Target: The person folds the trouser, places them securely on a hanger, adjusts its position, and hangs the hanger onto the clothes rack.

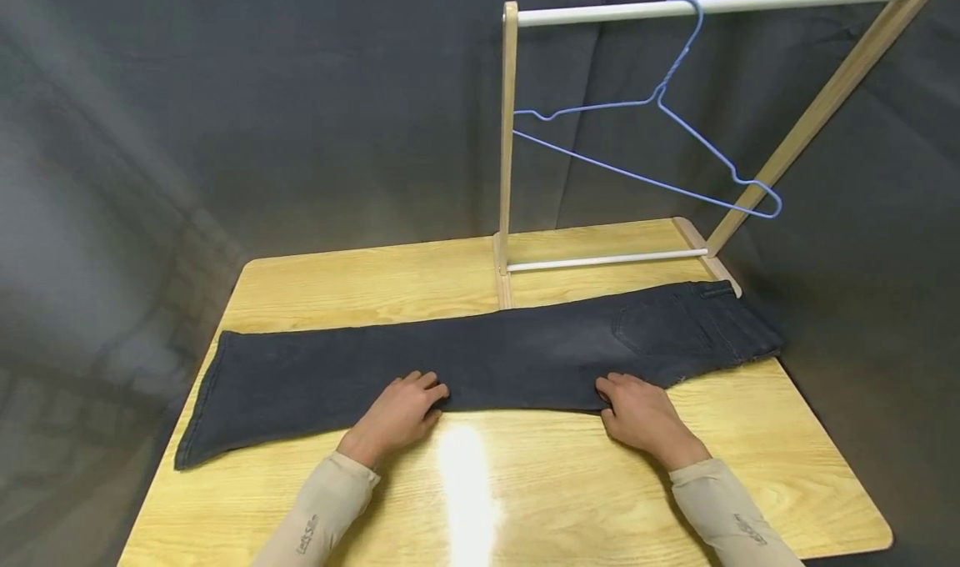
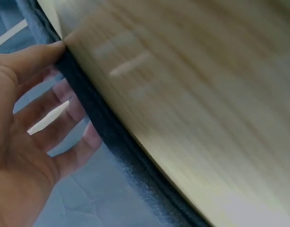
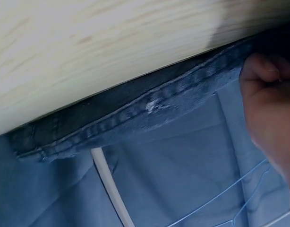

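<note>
Dark jeans point(image 1: 510, 354) lie folded lengthwise across the table, hems at the left and waistband at the right. At the middle of their near edge, my left hand point(image 1: 397, 413) pinches the cloth; in the left wrist view its thumb point(image 2: 43, 53) meets the edge of the jeans point(image 2: 121, 151), with the fingers on the other side. Farther right, my right hand point(image 1: 641, 413) holds the same edge below the back pocket, fingers curled. The right wrist view shows the jeans' stitched seam point(image 3: 135, 113) running from that hand point(image 3: 270, 109) to the waist.
Behind the jeans stands a wooden rack point(image 1: 507, 150) with a white top rail point(image 1: 600, 12). A blue wire hanger point(image 1: 622, 167) hangs from the rail. The light wooden table point(image 1: 570, 500) has dark grey curtains point(image 1: 337, 117) behind and at its sides.
</note>
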The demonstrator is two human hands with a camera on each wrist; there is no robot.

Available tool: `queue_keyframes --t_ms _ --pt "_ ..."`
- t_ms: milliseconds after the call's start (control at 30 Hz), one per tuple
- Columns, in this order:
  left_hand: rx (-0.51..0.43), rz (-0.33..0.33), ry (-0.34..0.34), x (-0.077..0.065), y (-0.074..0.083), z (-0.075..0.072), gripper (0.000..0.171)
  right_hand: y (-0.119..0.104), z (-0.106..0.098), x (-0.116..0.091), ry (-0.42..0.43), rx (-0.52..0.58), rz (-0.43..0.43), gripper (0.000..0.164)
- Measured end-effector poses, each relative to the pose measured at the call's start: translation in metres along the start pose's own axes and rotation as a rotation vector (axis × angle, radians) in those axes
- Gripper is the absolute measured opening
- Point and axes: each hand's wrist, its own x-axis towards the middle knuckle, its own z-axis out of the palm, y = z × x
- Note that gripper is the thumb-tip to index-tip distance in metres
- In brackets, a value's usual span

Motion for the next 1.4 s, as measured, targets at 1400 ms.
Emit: queue_keyframes --t_ms 1400 --pt "0.111 -0.074 0.07 0.004 0.014 0.005 0.024 -0.032 0.002 0.186 0.016 0.171 0.16 0.032"
